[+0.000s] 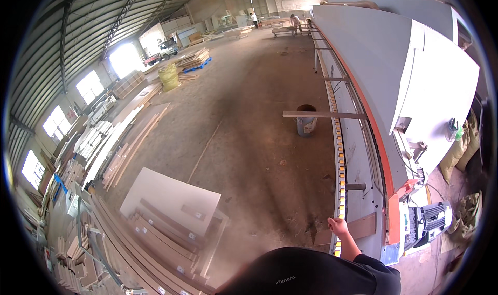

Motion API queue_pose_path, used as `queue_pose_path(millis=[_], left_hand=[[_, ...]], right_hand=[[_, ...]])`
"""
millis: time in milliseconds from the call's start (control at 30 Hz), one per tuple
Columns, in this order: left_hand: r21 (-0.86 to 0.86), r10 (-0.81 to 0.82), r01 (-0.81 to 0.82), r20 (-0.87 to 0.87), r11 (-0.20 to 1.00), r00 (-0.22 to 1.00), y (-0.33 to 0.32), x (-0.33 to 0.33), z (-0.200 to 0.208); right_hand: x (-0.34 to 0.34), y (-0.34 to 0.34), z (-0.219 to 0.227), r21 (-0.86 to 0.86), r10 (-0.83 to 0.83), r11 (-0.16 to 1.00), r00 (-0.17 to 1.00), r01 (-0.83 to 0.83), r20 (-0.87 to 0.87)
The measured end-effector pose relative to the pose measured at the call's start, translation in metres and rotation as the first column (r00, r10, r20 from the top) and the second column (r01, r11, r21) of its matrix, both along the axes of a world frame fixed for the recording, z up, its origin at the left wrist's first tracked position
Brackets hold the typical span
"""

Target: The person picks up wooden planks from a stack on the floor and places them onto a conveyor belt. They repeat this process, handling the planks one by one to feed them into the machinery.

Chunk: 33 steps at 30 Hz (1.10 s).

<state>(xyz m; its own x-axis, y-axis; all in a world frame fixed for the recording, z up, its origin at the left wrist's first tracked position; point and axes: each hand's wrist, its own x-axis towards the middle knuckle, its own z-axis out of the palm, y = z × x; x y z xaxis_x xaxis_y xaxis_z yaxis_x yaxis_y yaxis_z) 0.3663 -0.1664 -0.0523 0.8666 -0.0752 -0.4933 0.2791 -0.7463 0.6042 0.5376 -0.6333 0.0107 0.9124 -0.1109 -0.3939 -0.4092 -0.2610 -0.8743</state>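
Observation:
My right hand reaches forward from a black short sleeve, its fingers curled at the far edge of a brown wooden board. That board lies crosswise on the bed of a long edge-banding machine, over its roller rail. The forearm covers part of the board, and the fingers' underside is hidden. My left hand is out of view. Further along the rail, a narrow brown strip also lies crosswise, sticking out to the left.
A bucket stands beneath the strip's end. To the left are a large pale panel and stacked brown boards. A motor juts from the machine's near end. Two people are far off.

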Motion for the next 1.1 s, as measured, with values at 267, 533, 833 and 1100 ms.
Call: queue_pose_path(millis=[267,533,833,1100], left_hand=[[-0.006,0.007,-0.007,0.001,1.0,1.0,-0.003,-0.002,0.005],[-0.015,0.018,-0.017,0.001,1.0,1.0,-0.009,-0.006,0.007],[-0.008,0.04,-0.04,-0.005,0.999,0.999,-0.015,-0.011,0.01],[0.002,0.053,-0.053,0.007,0.999,0.999,-0.02,-0.028,0.024]], right_hand=[[-0.001,0.005,0.007,-0.017,0.019,1.0,1.0,-0.019,-0.005],[-0.003,0.003,0.014,-0.022,0.047,0.999,0.999,-0.047,0.0],[0.005,-0.001,0.017,0.036,0.069,0.997,0.996,-0.067,-0.061],[0.056,-0.026,0.009,-0.054,0.083,0.996,0.976,-0.073,0.202]])
